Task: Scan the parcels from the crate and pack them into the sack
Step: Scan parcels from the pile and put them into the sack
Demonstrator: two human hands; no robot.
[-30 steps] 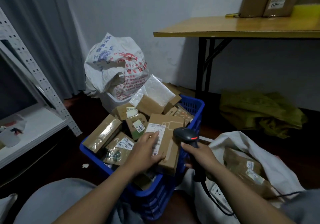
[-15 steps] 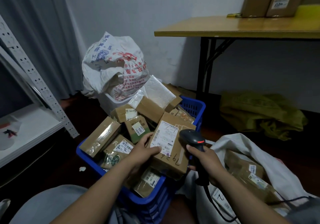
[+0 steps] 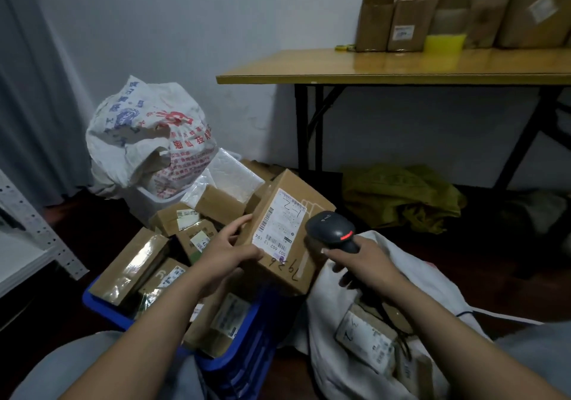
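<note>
Cardboard parcel (image 3: 287,233) tilted up above the blue crate (image 3: 238,359), white label facing the camera, "7926" handwritten on the box under the label. Left hand (image 3: 227,253) grasps its left edge, thumb on the label corner, fingers along the side. Right hand (image 3: 360,259) clenched round the black scanner (image 3: 332,229) handle, red light lit, scanner head just beside the label. More parcels piled in the crate. White sack (image 3: 370,368) at right holds labelled parcels. Yellow table (image 3: 386,67) behind with boxes
</note>
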